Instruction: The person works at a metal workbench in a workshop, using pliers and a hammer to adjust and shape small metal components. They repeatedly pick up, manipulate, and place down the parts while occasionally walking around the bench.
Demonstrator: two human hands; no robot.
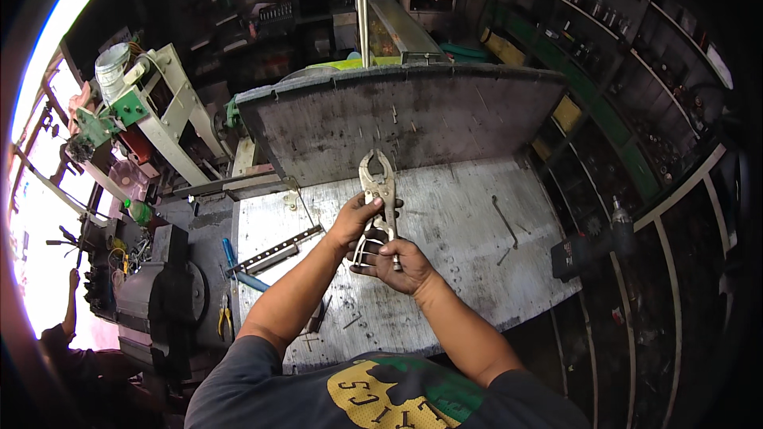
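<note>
A pair of worn metal locking pliers is held upright in front of me, over the middle of the metal workbench. Its curved jaws point away from me, with a gap between them. My left hand grips the pliers just below the jaws, thumb across the body. Lower down, my right hand is wrapped around the handles, near the adjusting screw at the end. The handles stand apart, and my fingers partly hide them.
A perforated metal bar and a blue-handled tool lie left; yellow-handled pliers are beyond. A thin metal rod and black box are right. An upright metal panel backs the bench. Another person's arm shows far left.
</note>
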